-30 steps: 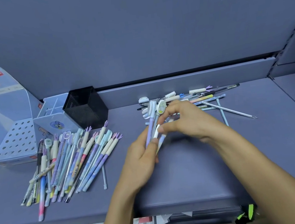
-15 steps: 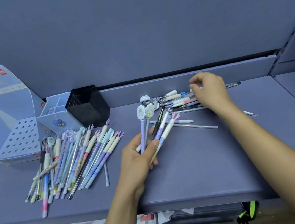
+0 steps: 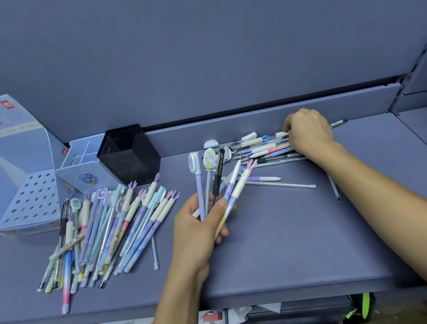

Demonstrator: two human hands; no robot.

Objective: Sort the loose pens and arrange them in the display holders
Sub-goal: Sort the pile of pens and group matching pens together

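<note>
Slate-blue and matte, the shelf [image 3: 284, 247] runs flat from its front lip to a low rear ledge. Nearest, the left hand [image 3: 199, 228] curls its fingers and thumb round a held bunch [image 3: 233, 186] of pens fanned upward: two with flat oval cartoon toppers, one glossy black barrel, and two white-and-lilac ones, one with a pronged purple tip. To its left lies the sorted pile [image 3: 107, 228], a wide fan of slim pastel barrels with cream grips, round toppers and forked purple ends, all pointing away; a thin clear refill [image 3: 154, 252] rests just beside it. Beyond the bunch, two slender pale pens [image 3: 279, 184] lie apart on the bare surface. Further back, the right hand [image 3: 308, 134] rests knuckles-up on the unsorted heap [image 3: 262, 151], fingertips pinching a white-capped pen [image 3: 281, 134]. At the far left stand a square black mesh cup [image 3: 128, 156], touching a pale blue plastic divided holder [image 3: 84, 172], and a cardboard display box [image 3: 21, 185] with a sloped tier punched with round holes.
</note>
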